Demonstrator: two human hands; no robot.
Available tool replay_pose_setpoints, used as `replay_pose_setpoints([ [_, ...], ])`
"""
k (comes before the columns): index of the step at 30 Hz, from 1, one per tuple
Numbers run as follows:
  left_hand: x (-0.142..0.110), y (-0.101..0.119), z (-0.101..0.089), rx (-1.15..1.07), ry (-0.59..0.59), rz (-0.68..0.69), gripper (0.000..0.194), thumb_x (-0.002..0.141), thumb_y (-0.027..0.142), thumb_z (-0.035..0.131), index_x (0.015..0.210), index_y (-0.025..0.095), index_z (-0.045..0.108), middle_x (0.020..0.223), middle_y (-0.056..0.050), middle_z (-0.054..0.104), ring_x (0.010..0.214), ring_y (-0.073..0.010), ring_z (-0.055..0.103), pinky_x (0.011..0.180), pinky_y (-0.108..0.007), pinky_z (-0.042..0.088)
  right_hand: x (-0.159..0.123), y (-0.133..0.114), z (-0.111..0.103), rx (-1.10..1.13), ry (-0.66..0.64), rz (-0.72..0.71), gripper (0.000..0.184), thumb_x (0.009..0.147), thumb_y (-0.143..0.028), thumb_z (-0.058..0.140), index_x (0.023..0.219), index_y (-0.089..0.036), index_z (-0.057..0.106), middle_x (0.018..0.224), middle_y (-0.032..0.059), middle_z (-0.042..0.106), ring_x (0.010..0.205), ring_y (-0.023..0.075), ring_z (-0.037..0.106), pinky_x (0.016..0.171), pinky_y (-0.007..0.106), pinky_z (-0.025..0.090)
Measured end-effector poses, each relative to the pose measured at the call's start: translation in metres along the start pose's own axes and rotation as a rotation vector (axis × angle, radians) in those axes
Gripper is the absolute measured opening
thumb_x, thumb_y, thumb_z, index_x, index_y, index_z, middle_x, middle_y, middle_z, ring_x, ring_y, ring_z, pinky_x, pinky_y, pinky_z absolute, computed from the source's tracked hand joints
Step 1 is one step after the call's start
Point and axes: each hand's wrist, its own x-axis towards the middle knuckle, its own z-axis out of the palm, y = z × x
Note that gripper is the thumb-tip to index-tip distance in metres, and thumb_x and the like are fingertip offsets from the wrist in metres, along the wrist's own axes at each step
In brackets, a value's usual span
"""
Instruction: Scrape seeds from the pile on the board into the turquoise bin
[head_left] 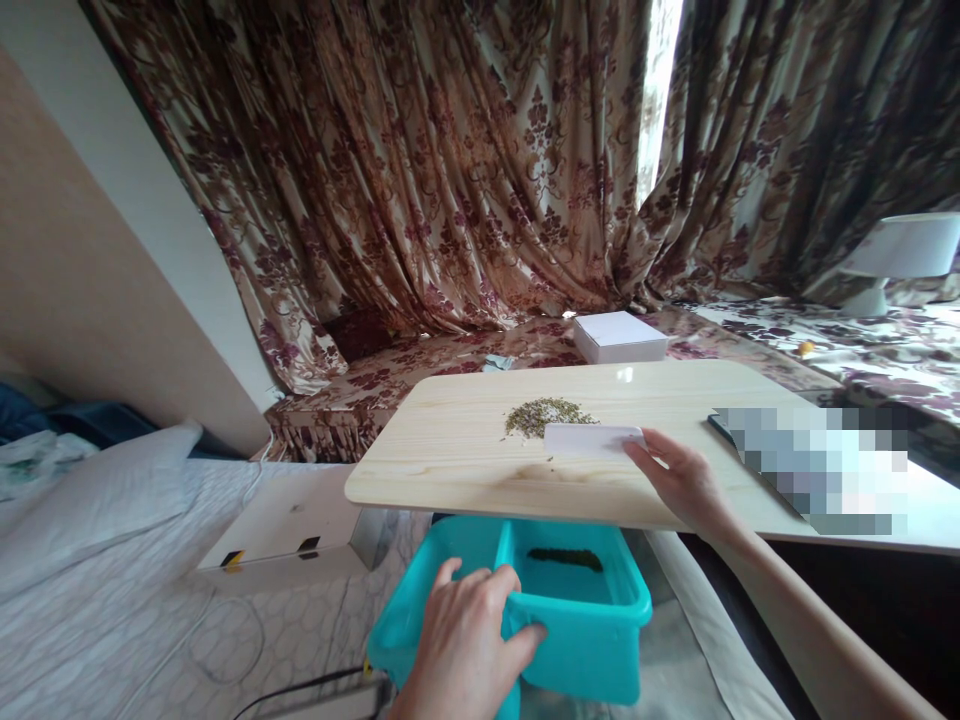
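Note:
My right hand (679,480) pinches one end of a flat white piece (585,438), like a card or scraper, and holds it over the light wooden tabletop (450,450). Just beyond its edge lies a loose spread of small green grains (544,412), with a few stray ones nearer me. Below the table's front edge is a turquoise two-compartment bin (581,650). My left hand (472,635) grips that bin at its near rim by the divider, thumb on the outside. In the right compartment a strip of green grains (566,559) lies along the far side.
A dark-edged flat item (817,470), blurred out, lies at the table's right. Behind the table sits a white box (619,335); a larger white box (292,530) rests on the bed at left. A lamp (900,250) stands far right, and cables cross the bed.

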Motion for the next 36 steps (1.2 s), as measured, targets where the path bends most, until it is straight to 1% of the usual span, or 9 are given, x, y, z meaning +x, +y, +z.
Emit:
replay_pose_setpoints([
  [4,0.0,0.002,-0.003,0.009,0.008,-0.005,0.01,0.07,0.032,0.061,0.077,0.024,0.059,0.079,0.002,0.066,0.082,-0.02,0.057,0.096,-0.04,0.027,-0.001,0.003,0.002,-0.001,-0.01,0.017,0.032,0.076,-0.044,0.052,0.085,-0.017,0.067,0.085,0.0062,0.072,0.08,0.0231,0.066,0.072,0.032,0.051],
  [11,-0.001,0.003,-0.004,0.024,-0.002,-0.002,0.01,0.071,0.031,0.061,0.077,0.024,0.059,0.079,0.002,0.067,0.081,-0.0191,0.058,0.097,-0.04,0.027,-0.007,-0.001,-0.009,-0.01,-0.08,0.001,0.032,0.076,-0.046,0.054,0.079,-0.018,0.067,0.079,0.0054,0.071,0.078,0.0229,0.065,0.069,0.03,0.051],
  [14,-0.001,0.003,-0.004,0.034,0.002,-0.004,0.009,0.071,0.031,0.06,0.078,0.024,0.059,0.08,0.002,0.067,0.082,-0.0188,0.058,0.097,-0.039,0.026,-0.007,0.001,-0.009,0.024,-0.051,0.011,0.034,0.075,-0.049,0.055,0.076,-0.017,0.066,0.079,0.0066,0.071,0.078,0.0231,0.065,0.068,0.031,0.051],
  [20,-0.002,0.004,-0.004,0.032,0.0,-0.015,0.009,0.07,0.03,0.061,0.077,0.024,0.059,0.08,0.002,0.067,0.083,-0.0189,0.058,0.097,-0.04,0.026,-0.007,-0.001,-0.008,-0.039,-0.054,0.0,0.034,0.075,-0.048,0.053,0.074,-0.018,0.067,0.076,0.0052,0.071,0.073,0.0236,0.065,0.066,0.031,0.051],
  [22,-0.001,0.002,-0.003,0.031,0.009,-0.009,0.008,0.071,0.03,0.061,0.076,0.024,0.058,0.079,0.003,0.066,0.082,-0.0188,0.058,0.097,-0.039,0.026,-0.01,-0.005,-0.01,-0.037,-0.086,0.004,0.032,0.075,-0.047,0.053,0.071,-0.018,0.066,0.074,0.0044,0.071,0.072,0.023,0.065,0.064,0.03,0.051],
  [24,-0.001,0.0,-0.001,0.027,0.028,0.009,0.008,0.071,0.03,0.06,0.076,0.024,0.058,0.079,0.003,0.066,0.081,-0.0187,0.058,0.096,-0.039,0.026,-0.013,-0.008,-0.015,0.002,-0.159,0.019,0.03,0.076,-0.045,0.055,0.07,-0.017,0.065,0.072,0.0042,0.07,0.07,0.0221,0.064,0.062,0.029,0.051],
  [28,-0.001,-0.003,0.001,0.018,0.048,0.029,0.01,0.071,0.032,0.06,0.076,0.024,0.058,0.08,0.003,0.066,0.08,-0.0191,0.058,0.096,-0.04,0.027,-0.018,-0.012,-0.023,0.167,-0.287,0.077,0.028,0.075,-0.043,0.058,0.079,-0.017,0.067,0.078,0.0049,0.07,0.073,0.0216,0.064,0.063,0.027,0.051],
  [32,-0.001,-0.001,-0.001,0.028,0.038,0.02,0.009,0.071,0.032,0.059,0.077,0.025,0.058,0.08,0.003,0.067,0.082,-0.0194,0.057,0.095,-0.039,0.027,-0.017,-0.01,-0.025,0.211,-0.238,0.108,0.031,0.074,-0.042,0.059,0.09,-0.018,0.068,0.086,0.0052,0.071,0.079,0.0224,0.064,0.069,0.029,0.052],
  [36,-0.001,0.001,-0.003,0.034,0.018,0.003,0.01,0.072,0.033,0.059,0.078,0.025,0.059,0.08,0.003,0.066,0.082,-0.0188,0.058,0.096,-0.039,0.026,-0.018,-0.009,-0.02,0.123,-0.19,0.073,0.031,0.075,-0.043,0.058,0.088,-0.018,0.069,0.084,0.0052,0.072,0.077,0.023,0.064,0.067,0.029,0.053],
])
